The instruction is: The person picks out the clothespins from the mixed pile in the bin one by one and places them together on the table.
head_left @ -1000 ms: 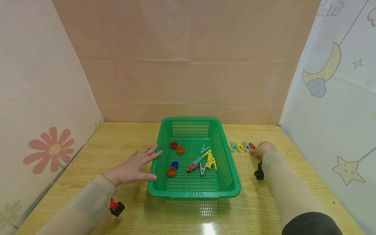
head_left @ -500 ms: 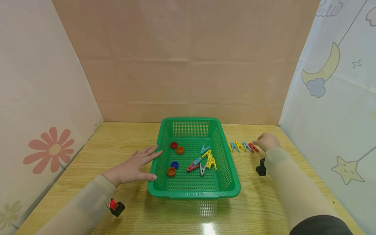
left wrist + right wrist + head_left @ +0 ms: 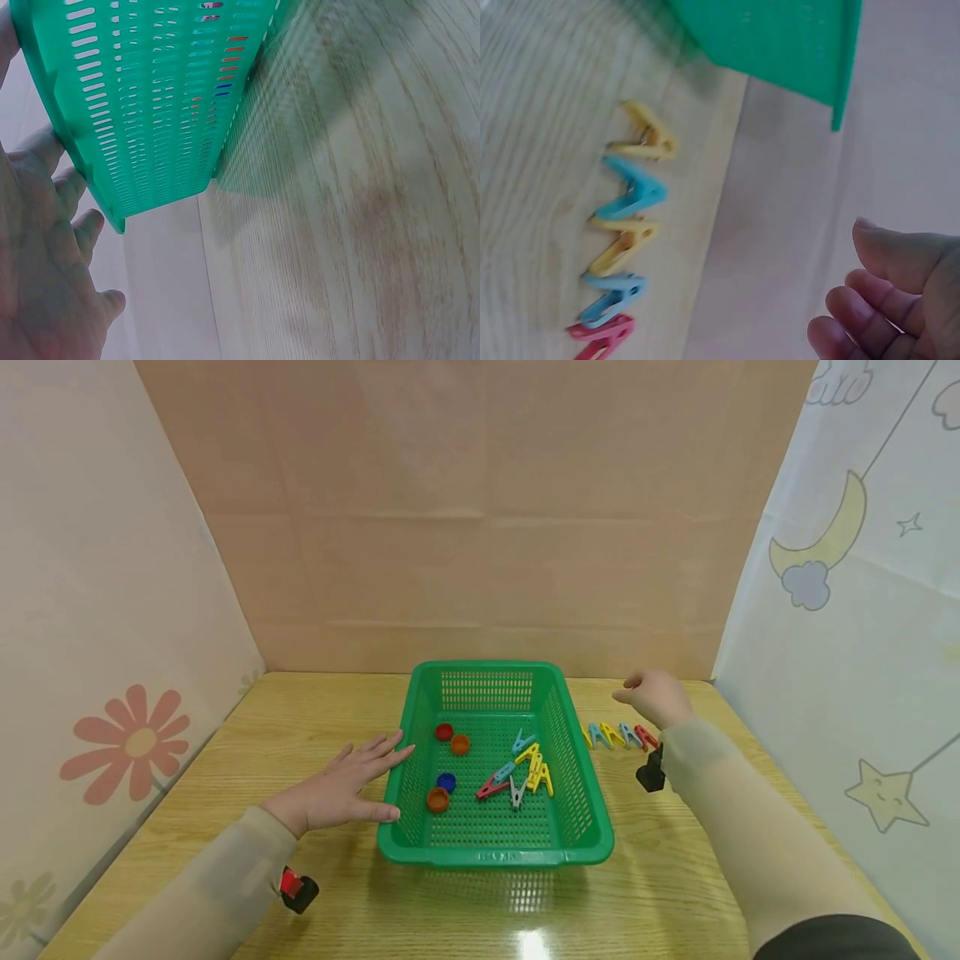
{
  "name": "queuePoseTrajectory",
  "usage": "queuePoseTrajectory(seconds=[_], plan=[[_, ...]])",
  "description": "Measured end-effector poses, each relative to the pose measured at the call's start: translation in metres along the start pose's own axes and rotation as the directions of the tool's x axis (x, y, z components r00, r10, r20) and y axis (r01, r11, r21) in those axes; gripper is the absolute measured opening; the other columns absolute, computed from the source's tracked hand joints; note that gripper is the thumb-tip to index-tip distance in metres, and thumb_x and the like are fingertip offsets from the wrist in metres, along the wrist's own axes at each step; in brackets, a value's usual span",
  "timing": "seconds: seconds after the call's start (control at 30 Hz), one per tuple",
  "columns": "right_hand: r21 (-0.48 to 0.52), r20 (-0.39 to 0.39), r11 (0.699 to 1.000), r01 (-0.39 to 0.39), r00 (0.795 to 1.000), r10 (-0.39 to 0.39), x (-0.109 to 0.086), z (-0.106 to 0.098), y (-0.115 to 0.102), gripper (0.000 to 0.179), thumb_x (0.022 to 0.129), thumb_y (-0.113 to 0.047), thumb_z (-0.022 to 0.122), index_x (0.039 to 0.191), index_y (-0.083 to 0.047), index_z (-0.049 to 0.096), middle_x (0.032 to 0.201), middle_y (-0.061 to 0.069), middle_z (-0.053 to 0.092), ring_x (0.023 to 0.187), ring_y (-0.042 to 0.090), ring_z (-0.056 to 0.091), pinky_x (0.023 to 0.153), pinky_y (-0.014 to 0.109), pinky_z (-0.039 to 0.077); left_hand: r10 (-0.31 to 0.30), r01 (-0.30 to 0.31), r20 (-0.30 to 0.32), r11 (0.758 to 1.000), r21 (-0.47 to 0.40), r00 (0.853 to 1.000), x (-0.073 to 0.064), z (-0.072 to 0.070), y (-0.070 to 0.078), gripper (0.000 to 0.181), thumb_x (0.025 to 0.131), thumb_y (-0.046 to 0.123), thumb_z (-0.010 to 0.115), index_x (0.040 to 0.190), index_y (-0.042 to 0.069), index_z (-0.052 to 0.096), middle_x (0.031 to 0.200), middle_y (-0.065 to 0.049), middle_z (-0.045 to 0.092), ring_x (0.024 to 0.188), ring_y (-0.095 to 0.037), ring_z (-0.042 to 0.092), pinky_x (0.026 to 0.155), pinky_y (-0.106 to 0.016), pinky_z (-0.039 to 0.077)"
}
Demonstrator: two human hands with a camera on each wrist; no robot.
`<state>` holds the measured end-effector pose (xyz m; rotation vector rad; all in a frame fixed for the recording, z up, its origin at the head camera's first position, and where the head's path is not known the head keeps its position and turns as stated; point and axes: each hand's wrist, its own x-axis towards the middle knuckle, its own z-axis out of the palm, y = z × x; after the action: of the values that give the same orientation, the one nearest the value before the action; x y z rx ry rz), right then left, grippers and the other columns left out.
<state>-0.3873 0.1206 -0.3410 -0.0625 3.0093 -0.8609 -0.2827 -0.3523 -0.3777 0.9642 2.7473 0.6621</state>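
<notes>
My left hand (image 3: 341,789) rests with spread, straight fingers on the left rim of a green plastic basket (image 3: 495,858). Above the table, to the right of the basket, my right hand (image 3: 657,697) hangs with loosely bent fingers and nothing between them. Just below it lies a row of clothespins: a red clothespin (image 3: 646,737) at the right end, then blue and yellow ones toward the basket. In the right wrist view the thumb and fingers stand apart from that row, whose nearest end is a red clothespin (image 3: 604,335).
Inside the basket, several clothespins (image 3: 536,768) lie on the right side. Red, orange and blue bottle caps, such as an orange cap (image 3: 438,799), lie on the left. The wooden table (image 3: 300,718) meets a brown back wall (image 3: 487,568) and patterned side walls.
My right hand has come away from the red clothespin, leaving it at the end of the row. It has since moved up and leftward over the row. The left hand stays put.
</notes>
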Motion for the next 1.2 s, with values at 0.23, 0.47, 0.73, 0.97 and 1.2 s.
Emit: queuePoseTrajectory(seconds=[0.23, 0.47, 0.73, 0.97, 1.2], plan=[[-0.016, -0.012, 0.996, 0.082, 0.997, -0.082, -0.003, -0.009, -0.032, 0.046, 0.095, -0.033, 0.059, 0.125, 0.002, 0.056, 0.125, 0.023, 0.057, 0.11, 0.04, 0.054, 0.09, 0.054, 0.044, -0.003, 0.003, 0.001, 1.0, -0.012, 1.0, 0.0, 0.0, 0.001, 0.086, 0.087, 0.052, 0.064, 0.155, 0.019, 0.022, 0.161, -0.007, 0.007, 0.146, -0.039, 0.003, 0.107, -0.069, -0.003], [-0.013, -0.026, 0.989, 0.145, 0.989, -0.146, -0.007, -0.012, -0.067, 0.045, 0.094, -0.035, 0.062, 0.124, -0.003, 0.059, 0.121, 0.02, 0.059, 0.109, 0.036, 0.055, 0.091, 0.052, 0.045, -0.015, 0.015, -0.001, 1.0, -0.017, 1.0, -0.001, -0.001, 0.002, 0.087, 0.086, 0.052, 0.066, 0.155, 0.021, 0.023, 0.161, -0.005, 0.007, 0.146, -0.037, 0.003, 0.107, -0.068, -0.003], [0.018, -0.01, 0.981, 0.194, 0.981, -0.193, -0.015, -0.005, -0.102, 0.042, 0.092, -0.036, 0.064, 0.124, -0.008, 0.062, 0.119, 0.014, 0.061, 0.109, 0.032, 0.056, 0.091, 0.05, 0.046, -0.011, 0.011, -0.003, 1.0, -0.022, 1.0, -0.001, -0.001, 0.001, 0.087, 0.086, 0.052, 0.065, 0.155, 0.02, 0.022, 0.161, -0.006, 0.007, 0.146, -0.038, 0.003, 0.107, -0.069, -0.003], [0.036, 0.027, 0.964, 0.262, 0.964, -0.263, -0.023, 0.011, -0.133, 0.042, 0.09, -0.034, 0.067, 0.121, -0.006, 0.064, 0.117, 0.012, 0.063, 0.108, 0.028, 0.057, 0.09, 0.046, 0.047, -0.007, 0.007, -0.007, 1.0, -0.016, 1.0, -0.002, -0.001, -0.001, 0.087, 0.086, 0.054, 0.065, 0.155, 0.023, 0.022, 0.161, -0.004, 0.006, 0.146, -0.038, 0.004, 0.107, -0.069, -0.002], [0.063, 0.113, 0.946, 0.318, 0.939, -0.324, -0.028, 0.046, -0.157, 0.037, 0.089, -0.029, 0.07, 0.119, -0.007, 0.066, 0.114, 0.008, 0.065, 0.104, 0.023, 0.06, 0.088, 0.041, 0.049, -0.013, 0.013, -0.008, 1.0, -0.016, 1.0, -0.003, -0.001, 0.0, 0.087, 0.085, 0.053, 0.066, 0.155, 0.023, 0.022, 0.161, -0.004, 0.007, 0.146, -0.036, 0.004, 0.107, -0.069, -0.003]])
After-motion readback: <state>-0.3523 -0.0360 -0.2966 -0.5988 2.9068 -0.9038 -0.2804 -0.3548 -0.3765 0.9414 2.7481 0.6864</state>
